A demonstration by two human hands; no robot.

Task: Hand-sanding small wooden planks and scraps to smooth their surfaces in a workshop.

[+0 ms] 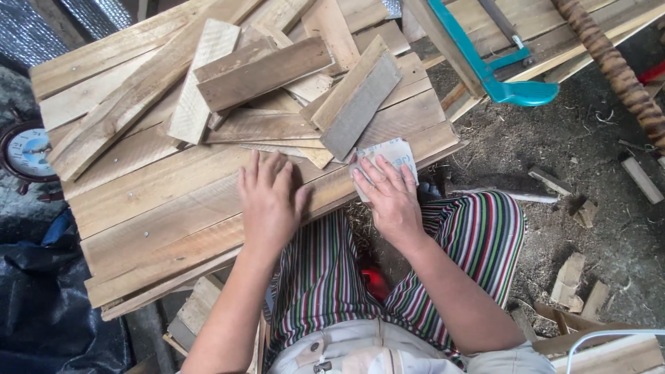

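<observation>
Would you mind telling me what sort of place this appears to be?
Probably an informal outdoor woodworking spot. A right hand presses sandpaper on a rough plank panel, the left hand steadies it, a teal saw lies nearby, and offcuts litter the dirt ground.

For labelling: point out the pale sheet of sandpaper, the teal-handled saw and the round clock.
Pale sheet of sandpaper [393, 154]: head view, upper part above the right hand's fingers.
Teal-handled saw [521, 93]: head view, handle grip.
Round clock [28, 152]: head view, white dial.

Pale brown planks [173, 201], teal saw handle [499, 83], red-green-white striped trousers [478, 235], white sandpaper [391, 156].
</observation>
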